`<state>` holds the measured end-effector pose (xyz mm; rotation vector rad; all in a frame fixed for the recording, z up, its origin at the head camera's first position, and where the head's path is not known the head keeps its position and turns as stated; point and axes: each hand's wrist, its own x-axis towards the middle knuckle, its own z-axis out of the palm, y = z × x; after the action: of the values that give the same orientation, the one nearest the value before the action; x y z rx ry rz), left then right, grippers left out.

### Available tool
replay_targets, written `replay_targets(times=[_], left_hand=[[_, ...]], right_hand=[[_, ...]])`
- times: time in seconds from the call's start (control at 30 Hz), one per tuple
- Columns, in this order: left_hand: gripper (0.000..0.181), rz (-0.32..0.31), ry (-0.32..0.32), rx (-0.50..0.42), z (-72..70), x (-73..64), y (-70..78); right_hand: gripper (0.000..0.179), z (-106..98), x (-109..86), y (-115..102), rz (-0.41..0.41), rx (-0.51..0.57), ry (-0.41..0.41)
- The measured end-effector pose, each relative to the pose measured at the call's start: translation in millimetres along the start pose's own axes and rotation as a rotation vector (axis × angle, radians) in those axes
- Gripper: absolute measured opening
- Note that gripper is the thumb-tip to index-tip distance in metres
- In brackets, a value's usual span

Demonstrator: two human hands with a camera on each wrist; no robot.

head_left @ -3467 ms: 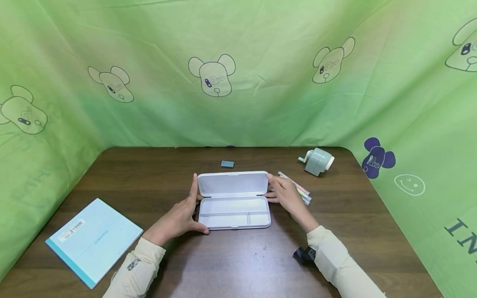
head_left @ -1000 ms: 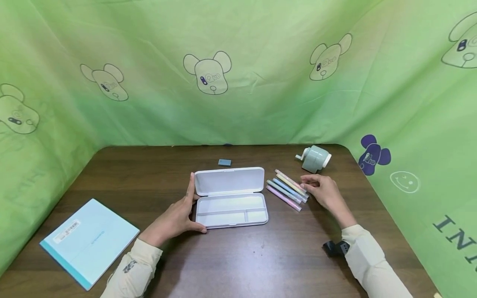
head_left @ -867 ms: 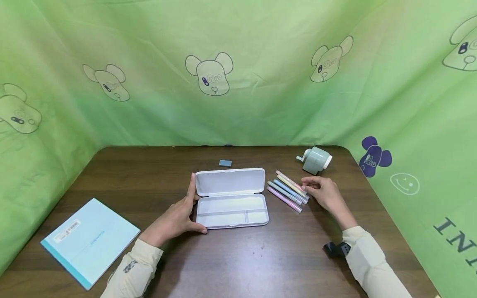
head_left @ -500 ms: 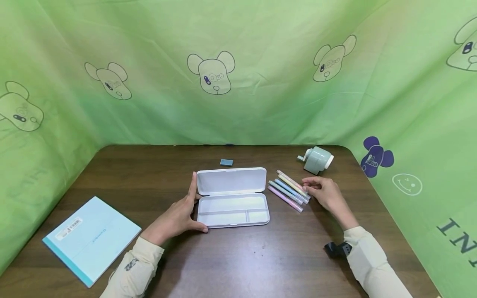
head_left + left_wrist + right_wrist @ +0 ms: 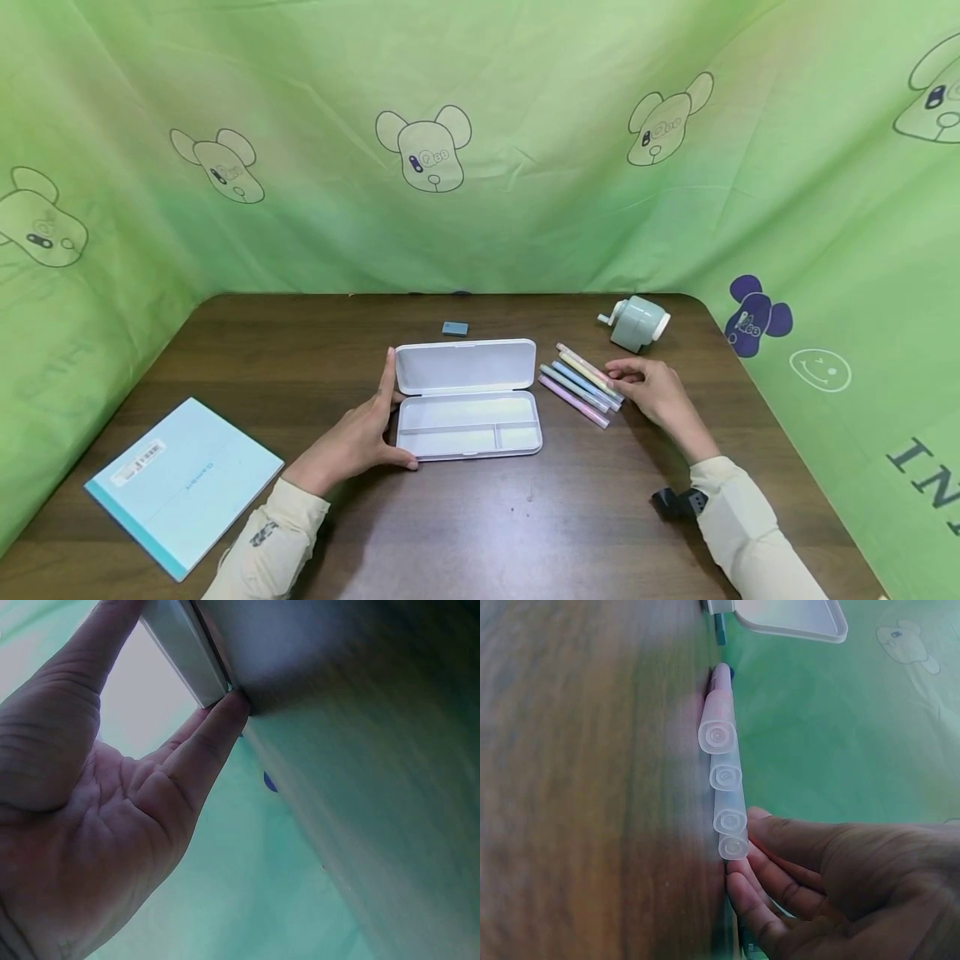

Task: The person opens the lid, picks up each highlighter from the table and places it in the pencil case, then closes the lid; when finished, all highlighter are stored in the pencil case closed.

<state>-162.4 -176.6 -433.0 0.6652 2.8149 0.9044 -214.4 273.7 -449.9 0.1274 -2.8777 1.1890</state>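
A white pencil case (image 5: 467,367) lies with its lid raised, showing bare compartments in its base. My left hand (image 5: 348,442) grips its left end, thumb at the front corner and index finger up along the lid. In the left wrist view, fingertips (image 5: 229,712) reach under the case's edge. To the right of the case, several pastel pens (image 5: 573,402) with clear caps lie side by side, slanting. My right hand (image 5: 660,400) pinches the end of the farthest pen, a pink one (image 5: 585,363), between thumb and fingers. In the right wrist view, the nearer pen caps (image 5: 724,777) partly hide that pen.
A grey-green crank pencil sharpener (image 5: 636,323) sits at the back right, behind my right hand. Beyond the case lies a small blue eraser (image 5: 454,329). A light-blue notebook (image 5: 187,492) rests at the left, beside my left forearm. Green printed cloth (image 5: 480,242) surrounds the table.
My right hand has left the right side of the case's lid, moved right and taken the end of the pink pen, staying there over the last second. My left hand keeps its place.
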Motion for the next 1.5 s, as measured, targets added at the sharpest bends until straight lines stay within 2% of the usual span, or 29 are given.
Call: replay_targets(times=[0.4, 0.67, 1.2, 1.5], left_hand=[[0.165, 0.023, 0.008, 0.001, 0.0, 0.6, -0.8], [0.167, 0.016, -0.006, -0.011, 0.0, 1.1, -0.8], [0.165, 0.013, -0.001, -0.004, -0.3, 0.8, 1.4], [0.166, 0.011, -0.002, -0.003, -0.8, 0.2, 0.6]], right_hand=[[0.023, -1.9, 1.1, 2.5, -0.025, -0.015, 0.003], [0.022, 0.4, 0.5, 5.3, -0.045, 0.000, 0.021], [0.020, 0.0, 1.9, 1.5, -0.100, -0.068, 0.055], [0.012, 3.6, -0.3, 1.4, -0.139, -0.143, 0.078]])
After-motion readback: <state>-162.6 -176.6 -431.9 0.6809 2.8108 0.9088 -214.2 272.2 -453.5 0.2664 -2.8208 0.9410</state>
